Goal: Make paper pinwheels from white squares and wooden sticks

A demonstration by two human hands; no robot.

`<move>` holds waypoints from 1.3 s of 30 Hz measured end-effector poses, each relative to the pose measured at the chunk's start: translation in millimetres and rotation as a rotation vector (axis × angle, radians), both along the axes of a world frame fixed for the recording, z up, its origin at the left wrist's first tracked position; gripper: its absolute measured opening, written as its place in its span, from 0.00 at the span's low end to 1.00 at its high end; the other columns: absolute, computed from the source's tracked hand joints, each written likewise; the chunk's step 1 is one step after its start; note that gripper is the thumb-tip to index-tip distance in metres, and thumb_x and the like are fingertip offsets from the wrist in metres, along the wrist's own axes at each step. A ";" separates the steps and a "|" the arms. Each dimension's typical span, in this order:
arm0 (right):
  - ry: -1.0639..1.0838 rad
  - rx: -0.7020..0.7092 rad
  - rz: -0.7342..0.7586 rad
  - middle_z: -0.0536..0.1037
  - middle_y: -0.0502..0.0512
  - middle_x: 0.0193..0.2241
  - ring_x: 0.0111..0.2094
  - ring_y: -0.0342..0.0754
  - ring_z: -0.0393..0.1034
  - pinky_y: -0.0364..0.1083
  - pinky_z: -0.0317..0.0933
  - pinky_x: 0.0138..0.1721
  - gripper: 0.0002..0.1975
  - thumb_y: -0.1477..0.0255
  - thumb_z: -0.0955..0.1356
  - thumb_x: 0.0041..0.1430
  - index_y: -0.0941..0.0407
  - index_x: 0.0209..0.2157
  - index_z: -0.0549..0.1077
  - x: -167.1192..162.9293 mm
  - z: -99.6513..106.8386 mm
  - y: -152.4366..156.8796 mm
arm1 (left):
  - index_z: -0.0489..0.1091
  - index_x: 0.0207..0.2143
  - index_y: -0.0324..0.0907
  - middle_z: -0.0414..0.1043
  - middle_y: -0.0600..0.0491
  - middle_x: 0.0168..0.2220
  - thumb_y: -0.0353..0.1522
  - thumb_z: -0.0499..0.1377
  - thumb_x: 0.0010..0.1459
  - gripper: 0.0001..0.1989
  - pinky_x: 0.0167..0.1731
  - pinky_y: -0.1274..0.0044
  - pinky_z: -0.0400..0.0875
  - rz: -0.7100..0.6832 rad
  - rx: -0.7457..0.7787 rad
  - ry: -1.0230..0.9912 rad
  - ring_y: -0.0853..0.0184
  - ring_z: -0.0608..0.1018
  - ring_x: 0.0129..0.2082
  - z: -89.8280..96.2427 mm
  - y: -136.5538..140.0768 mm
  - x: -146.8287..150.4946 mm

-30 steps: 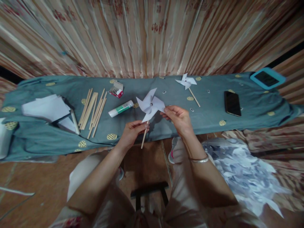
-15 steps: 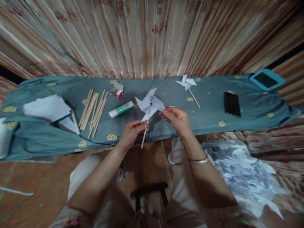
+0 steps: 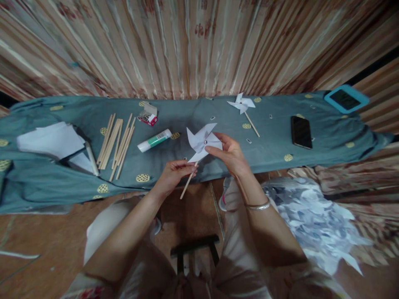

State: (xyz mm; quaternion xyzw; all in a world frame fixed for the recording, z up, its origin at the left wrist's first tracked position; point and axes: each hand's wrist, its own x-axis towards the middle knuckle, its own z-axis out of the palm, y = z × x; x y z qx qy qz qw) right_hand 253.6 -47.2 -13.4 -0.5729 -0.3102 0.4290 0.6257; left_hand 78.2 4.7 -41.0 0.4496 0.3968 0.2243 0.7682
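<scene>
A white paper pinwheel point(image 3: 199, 140) with a round silver pin head at its centre is held up over the table's front edge. My left hand point(image 3: 177, 173) pinches its wooden stick point(image 3: 188, 182) just below the blades. My right hand point(image 3: 231, 154) grips the pinwheel from the right, its thumb by the pin and its fingers behind the blades. Behind it on the cloth lies another white pinwheel point(image 3: 241, 103) on a stick. To the left are a glue stick point(image 3: 155, 140), a small open box of pins point(image 3: 148, 114) and several loose wooden sticks point(image 3: 116, 143).
The table has a green cloth point(image 3: 199, 112) with yellow pineapples. White paper sheets point(image 3: 51, 140) lie at the left; a black phone point(image 3: 301, 132) and a blue-framed tablet point(image 3: 346, 99) at the right. A bag of white paper pieces point(image 3: 314, 220) stands on the floor, lower right.
My right hand has moved from a blade tip in to the pinwheel's centre, thumb near the pin. The pinwheel and its stick have tilted to the right.
</scene>
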 end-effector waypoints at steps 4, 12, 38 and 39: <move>-0.009 -0.025 -0.027 0.82 0.53 0.38 0.42 0.51 0.75 0.50 0.67 0.48 0.29 0.64 0.80 0.30 0.54 0.38 0.74 -0.4 -2.7 2.1 | 0.81 0.26 0.41 0.79 0.53 0.26 0.37 0.75 0.32 0.15 0.33 0.77 0.73 0.012 0.015 0.015 0.70 0.76 0.24 -1.6 -2.7 2.5; -0.095 -0.061 -0.059 0.81 0.52 0.36 0.38 0.50 0.75 0.49 0.67 0.44 0.26 0.64 0.77 0.34 0.56 0.39 0.75 -2.1 -6.6 3.3 | 0.81 0.27 0.41 0.79 0.53 0.25 0.36 0.74 0.34 0.14 0.33 0.76 0.73 0.000 0.051 0.017 0.70 0.76 0.24 -3.1 -4.8 3.8; -0.051 -0.049 -0.044 0.81 0.50 0.30 0.33 0.48 0.74 0.48 0.67 0.39 0.22 0.59 0.78 0.34 0.55 0.33 0.77 -1.8 -8.4 2.6 | 0.81 0.26 0.40 0.79 0.53 0.25 0.40 0.75 0.31 0.18 0.33 0.75 0.74 -0.021 0.027 0.009 0.69 0.76 0.24 -0.3 -8.0 4.8; -0.043 -0.050 -0.044 0.81 0.50 0.30 0.33 0.49 0.74 0.48 0.67 0.40 0.23 0.60 0.78 0.34 0.55 0.33 0.78 -1.8 -8.5 2.7 | 0.81 0.26 0.41 0.79 0.53 0.25 0.40 0.75 0.31 0.18 0.34 0.75 0.74 -0.024 0.023 0.002 0.69 0.76 0.24 -1.1 -8.1 4.9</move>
